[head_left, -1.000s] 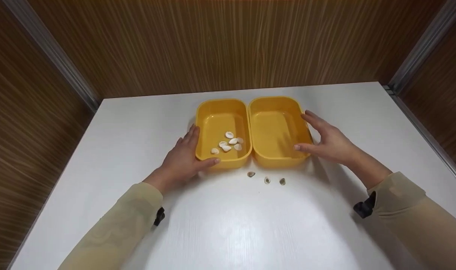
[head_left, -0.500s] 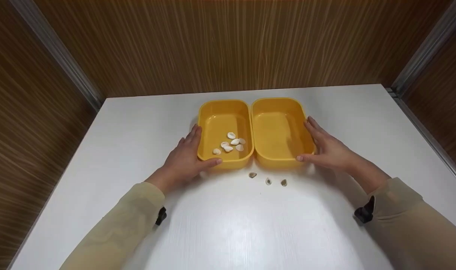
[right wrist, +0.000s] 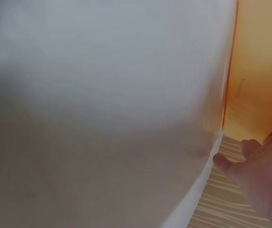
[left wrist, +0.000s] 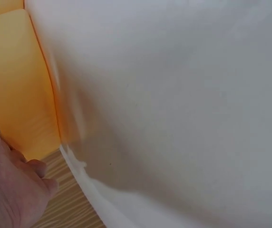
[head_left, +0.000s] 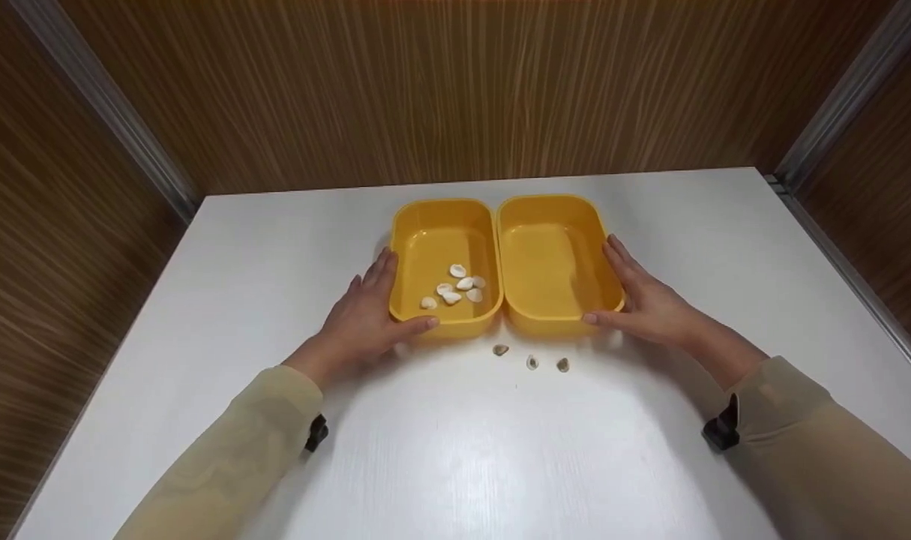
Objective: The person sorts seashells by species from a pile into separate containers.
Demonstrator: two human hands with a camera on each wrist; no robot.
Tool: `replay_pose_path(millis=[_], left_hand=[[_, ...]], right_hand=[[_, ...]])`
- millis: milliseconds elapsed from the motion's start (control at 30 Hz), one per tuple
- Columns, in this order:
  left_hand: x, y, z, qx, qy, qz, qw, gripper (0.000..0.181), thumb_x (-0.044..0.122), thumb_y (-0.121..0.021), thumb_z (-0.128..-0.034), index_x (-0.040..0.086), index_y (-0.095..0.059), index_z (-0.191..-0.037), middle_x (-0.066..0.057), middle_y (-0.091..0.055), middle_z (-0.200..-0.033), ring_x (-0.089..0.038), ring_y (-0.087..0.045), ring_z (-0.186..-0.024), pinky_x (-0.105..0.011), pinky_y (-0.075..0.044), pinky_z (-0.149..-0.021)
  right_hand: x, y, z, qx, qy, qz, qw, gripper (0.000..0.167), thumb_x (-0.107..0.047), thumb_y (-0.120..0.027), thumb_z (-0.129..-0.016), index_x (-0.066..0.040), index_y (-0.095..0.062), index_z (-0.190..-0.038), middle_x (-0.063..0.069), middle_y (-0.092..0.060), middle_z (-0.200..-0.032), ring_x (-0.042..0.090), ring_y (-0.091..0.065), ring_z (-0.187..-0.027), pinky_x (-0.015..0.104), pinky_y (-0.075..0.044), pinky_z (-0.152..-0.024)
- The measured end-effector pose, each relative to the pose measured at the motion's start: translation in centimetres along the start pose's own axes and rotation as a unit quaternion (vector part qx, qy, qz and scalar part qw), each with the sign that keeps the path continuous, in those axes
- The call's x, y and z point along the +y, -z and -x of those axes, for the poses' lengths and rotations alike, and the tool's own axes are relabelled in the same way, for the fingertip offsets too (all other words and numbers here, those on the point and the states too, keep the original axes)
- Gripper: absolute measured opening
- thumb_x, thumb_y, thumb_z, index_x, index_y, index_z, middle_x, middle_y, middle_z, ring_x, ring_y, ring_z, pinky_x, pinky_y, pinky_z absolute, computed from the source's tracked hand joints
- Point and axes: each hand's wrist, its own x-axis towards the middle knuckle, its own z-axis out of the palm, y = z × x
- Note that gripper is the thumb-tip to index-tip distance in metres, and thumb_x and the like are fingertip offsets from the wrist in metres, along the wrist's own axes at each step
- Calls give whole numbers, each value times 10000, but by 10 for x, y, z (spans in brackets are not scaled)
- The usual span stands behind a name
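I lay left hand [head_left: 361, 313], released, against left bin [head_left: 442, 246] | right hand [head_left: 656, 306], released, against right bin [head_left: 536, 262] | white shells [head_left: 465, 283] inside left bin, darker shells [head_left: 532, 362] nearer

Wears a loose left sleeve [head_left: 215, 450] in pale khaki-beige, mottled with faint swirling tones and finished with a smooth, wide left cuff [head_left: 292, 386]. Wears a matching right sleeve [head_left: 837, 450], browner toward the near side, creased just behind a broad right cuff [head_left: 777, 390]. Bears a small, knobby left black fitting [head_left: 317, 433] at the inner edge of the left cuff, partly hidden by fabric. Bears a chunkier right black fitting [head_left: 721, 431] just beside the right cuff, with a thin piece rising from a blocky end.
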Motion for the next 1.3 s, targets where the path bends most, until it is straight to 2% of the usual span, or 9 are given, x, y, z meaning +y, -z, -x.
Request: replay_pose_path(millis=[167, 400, 500, 600, 733, 967, 1067, 1167, 1300], left_hand=[[5, 6, 3, 235, -209, 13, 9995, 1304, 917, -530, -843, 106, 1, -1715, -90, 60, -1785, -332, -133, -1624, -507, -121, -1308], [26, 18, 10, 662, -703, 30, 9953, 1210, 840, -594, -880, 159, -60, -1726, -110, -7, -1785, -416, -161, -1605, -555, -199, -1284], [37, 20, 16, 849, -992, 90, 9914, 1191, 815, -629, -880, 178, -88, -1728, -91, -76, -1783, -428, -182, -1597, -585, -239, -1264], [47, 20, 21, 989, -1506, 206, 9834, 1163, 736, -689, -901, 150, -113, -1724, -80, -162, -1772, -355, -208, -1604, -530, -223, -1282], [59, 13, 29, 1102, -2347, 413, 9649, 1105, 598, -777, -917, 120, -179, -1714, -54, -276, -1740, -238, -267, -1593, -428, -216, -1292], [74, -12, 41, 1534, -3892, 264, 9079, 836, 389, -883, -893, 34, -519, -1556, -107, -578, -1547, -228, -547, -1426, -365, -423, -1184], [78, -23, 45, 1577, -4209, 238, 8930, 754, 369, -903, -873, 20, -611, -1474, -114, -650, -1462, -216, -621, -1345, -336, -497, -1111], [82, -32, 48, 1330, -4299, 386, 8922, 708, 366, -905, -870, 14, -650, -1430, -115, -682, -1416, -213, -648, -1311, -322, -520, -1079], [86, -40, 48, 847, -4075, 723, 9064, 636, 359, -890, -886, 16, -685, -1382, -89, -724, -1347, -198, -722, -1171, -297, -555, -1020]], right_hand=[[-1, -3, -1, 22, 4, -74, 10000, 1200, -574, -793, -908, -187, -3, -1725, -35, 91, -1784, 404, -107, -1616, 663, -220, -1237], [-3, -4, -1, 20, 104, -228, 9997, 1186, -545, -791, -924, -170, 1, -1723, -35, 93, -1784, 379, -86, -1622, 664, -211, -1241], [-4, -4, -1, 40, 147, -249, 9996, 1177, -532, -789, -930, -161, -2, -1722, -14, 87, -1786, 368, -73, -1624, 658, -190, -1250], [-4, -4, -1, 59, 184, -259, 9995, 1175, -523, -790, -931, -160, -1, -1722, 7, 81, -1787, 365, -64, -1625, 657, -177, -1253], [-2, -4, -2, 64, 178, -228, 9996, 1174, -533, -786, -931, -178, 3, -1724, 0, 84, -1787, 368, -70, -1624, 663, -184, -1250], [1, -5, -2, 105, 239, -274, 9993, 1166, -499, -797, -934, -181, -2, -1725, -6, 82, -1786, 376, -71, -1622, 665, -184, -1250], [1, -5, -1, 84, 174, -300, 9994, 1173, -510, -799, -929, -202, 6, -1725, -28, 89, -1784, 380, -72, -1622, 669, -182, -1248], [1, -4, 0, 73, 120, -330, 9994, 1178, -522, -798, -926, -216, 12, -1725, -32, 90, -1784, 381, -68, -1622, 675, -182, -1245], [2, -4, 1, 71, 121, -324, 9994, 1171, -514, -793, -933, -205, 13, -1725, -30, 95, -1783, 384, -68, -1621, 678, -188, -1242]])
